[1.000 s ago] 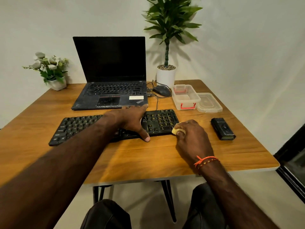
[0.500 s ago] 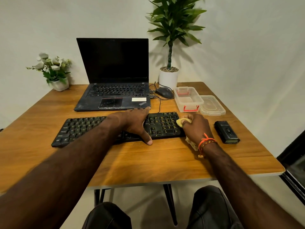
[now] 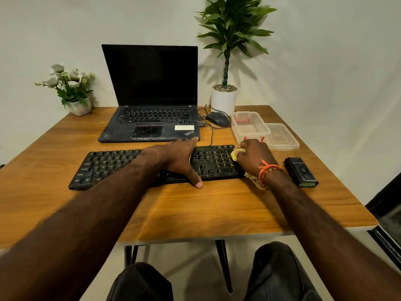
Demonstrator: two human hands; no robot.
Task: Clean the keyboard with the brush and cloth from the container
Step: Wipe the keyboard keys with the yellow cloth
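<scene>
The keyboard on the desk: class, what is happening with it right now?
A person is wiping the black keyboard with a yellow cloth. The right hand grips the cloth over the number-pad end, while the left hand rests flat on the keys, steadying it. The open container and its lid sit behind, with the black brush lying unused to the right.

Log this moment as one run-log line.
left hand holds keyboard steady | right hand wipes numpad end with cloth | container open
</scene>
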